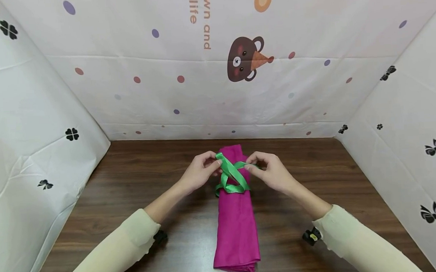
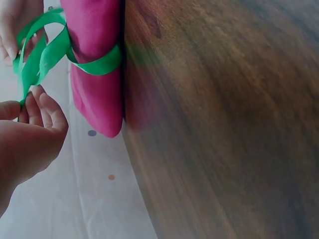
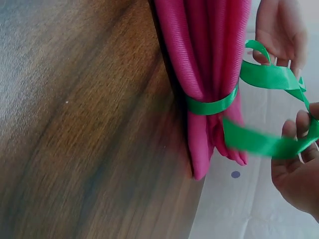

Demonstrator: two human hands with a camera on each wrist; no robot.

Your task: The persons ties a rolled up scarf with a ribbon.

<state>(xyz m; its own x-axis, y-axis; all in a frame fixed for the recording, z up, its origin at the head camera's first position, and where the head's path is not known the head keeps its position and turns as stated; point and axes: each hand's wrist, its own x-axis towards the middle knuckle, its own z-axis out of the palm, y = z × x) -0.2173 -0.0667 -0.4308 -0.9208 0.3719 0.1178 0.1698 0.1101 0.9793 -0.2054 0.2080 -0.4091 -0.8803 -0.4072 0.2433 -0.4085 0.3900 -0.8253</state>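
Note:
A long folded magenta cloth [image 1: 237,229] lies lengthwise on the table, with a green ribbon [image 1: 236,188] wrapped around its upper part. My left hand [image 1: 199,172] pinches one length of the ribbon above the cloth, between thumb and fingertips. On the other side, my right hand [image 1: 271,173] holds another length of it. Loose ribbon loops stand raised between the two hands. From the right wrist, the ribbon band [image 3: 214,106] gathers the cloth [image 3: 209,50] into folds. The left wrist view shows the band [image 2: 102,65] snug around the cloth's side.
Dark brown wood-grain table [image 1: 164,245] extends around the cloth. A white printed sheet [image 1: 186,96] with dots and a bear forms the back wall; white side sheets [image 1: 36,121] flank the table. Black wrist devices [image 1: 311,236] sit at both sleeves.

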